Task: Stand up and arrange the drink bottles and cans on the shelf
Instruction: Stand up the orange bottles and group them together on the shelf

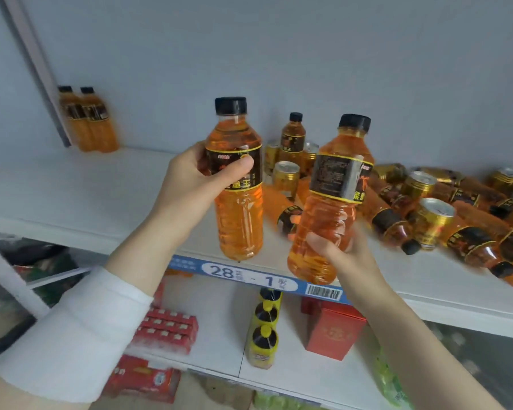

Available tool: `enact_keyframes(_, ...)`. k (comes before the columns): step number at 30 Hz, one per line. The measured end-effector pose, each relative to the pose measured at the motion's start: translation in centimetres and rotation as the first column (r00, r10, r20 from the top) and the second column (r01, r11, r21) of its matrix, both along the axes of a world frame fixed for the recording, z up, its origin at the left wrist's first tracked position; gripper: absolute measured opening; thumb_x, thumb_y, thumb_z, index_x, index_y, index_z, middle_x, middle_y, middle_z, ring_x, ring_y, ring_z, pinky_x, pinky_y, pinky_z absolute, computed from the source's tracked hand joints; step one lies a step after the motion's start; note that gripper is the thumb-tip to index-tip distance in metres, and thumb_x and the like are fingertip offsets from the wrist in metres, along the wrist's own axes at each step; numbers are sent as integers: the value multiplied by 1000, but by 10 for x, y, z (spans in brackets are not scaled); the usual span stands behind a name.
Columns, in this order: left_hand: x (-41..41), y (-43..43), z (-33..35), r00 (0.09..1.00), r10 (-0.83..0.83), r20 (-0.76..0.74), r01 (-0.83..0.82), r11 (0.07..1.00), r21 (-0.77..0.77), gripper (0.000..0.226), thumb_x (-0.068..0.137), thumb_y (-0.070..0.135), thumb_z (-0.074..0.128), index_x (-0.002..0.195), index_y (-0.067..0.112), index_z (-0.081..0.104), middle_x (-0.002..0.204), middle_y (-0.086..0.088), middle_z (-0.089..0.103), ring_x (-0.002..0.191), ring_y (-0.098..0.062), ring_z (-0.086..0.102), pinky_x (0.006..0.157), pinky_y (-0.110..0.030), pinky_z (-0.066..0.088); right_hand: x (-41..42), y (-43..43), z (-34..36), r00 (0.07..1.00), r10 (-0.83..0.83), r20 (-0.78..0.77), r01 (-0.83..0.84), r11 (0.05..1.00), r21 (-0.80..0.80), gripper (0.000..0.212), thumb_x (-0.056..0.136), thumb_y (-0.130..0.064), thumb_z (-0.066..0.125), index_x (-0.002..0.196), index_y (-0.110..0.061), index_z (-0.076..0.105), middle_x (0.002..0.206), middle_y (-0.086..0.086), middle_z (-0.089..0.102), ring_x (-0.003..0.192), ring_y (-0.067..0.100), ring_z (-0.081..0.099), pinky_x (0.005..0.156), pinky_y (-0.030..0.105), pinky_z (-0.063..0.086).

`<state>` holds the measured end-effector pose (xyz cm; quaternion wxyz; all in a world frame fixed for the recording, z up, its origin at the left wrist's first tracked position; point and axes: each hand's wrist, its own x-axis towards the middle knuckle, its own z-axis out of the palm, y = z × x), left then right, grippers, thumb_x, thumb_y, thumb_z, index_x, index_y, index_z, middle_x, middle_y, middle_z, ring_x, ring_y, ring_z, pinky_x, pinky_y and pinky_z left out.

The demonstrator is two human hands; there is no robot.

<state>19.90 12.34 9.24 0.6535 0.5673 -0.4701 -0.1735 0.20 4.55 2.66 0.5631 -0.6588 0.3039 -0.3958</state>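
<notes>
Left bottle (240, 220) upright, right bottle (333, 184) tilted

**A shop's stock shelving**

The white shelf (71, 184) has a blue label strip (249, 273) on its edge, numbered "28 - 1", with a barcode (323, 292). Many identical orange drink bottles (388, 220) and gold cans (434, 220) crowd it. The lower shelf (219, 335) holds stacked red cartons (166, 329).

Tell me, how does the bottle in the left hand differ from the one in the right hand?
The left-hand bottle is nearly upright; the right-hand bottle leans, cap to the right. The left-hand bottle is held round its label, the right-hand bottle low on its body. The left-hand bottle shows large yellow characters, the right-hand bottle fine print. Both have black caps and orange drink.
</notes>
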Motion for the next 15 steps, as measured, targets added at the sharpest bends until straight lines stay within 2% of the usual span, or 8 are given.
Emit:
enact_keyframes(3,57,36,-1,999,31,-8,-31,1000,-3,48,53,54,69,93,27,65,94,13,71,89,0,66,74,-13,48,62,26,-5,999,46,8,-46,999,7,64,59,-39,77,117,-25,53,103,-4,70,98,12,67,84,32,53)
enact_keyframes(6,110,65,-4,999,52,3,-52,998,32,45,52,55,70,90,31,65,92,15,71,88,2,66,72,-13,48,119,51,-8,995,99,7,-99,995,11,66,64,-40,81,119,-21,51,102,-4,69,93,6,67,77,23,54)
enact_keyframes(7,126,72,-5,998,63,4,-64,997,46,44,53,55,71,90,32,64,92,15,71,89,2,66,72,-15,47,136,57,-9,993,115,4,-115,993,13,63,65,-38,80,119,-21,50,102,-4,68,92,5,67,75,20,55)
enact_keyframes(11,182,89,-14,994,106,-11,-105,993,62,42,55,53,71,90,33,65,95,11,71,93,-4,66,80,-23,49,193,67,-13,985,175,-7,-175,984,39,47,70,-37,66,114,-30,51,102,-5,68,96,11,67,80,27,56)
enact_keyframes(15,231,86,-23,992,124,-21,-122,988,91,38,62,48,72,95,33,64,101,9,70,97,-7,65,82,-25,49,242,62,-15,976,215,-35,-212,974,74,55,72,-52,66,120,-34,46,111,-7,65,102,12,65,84,29,54)
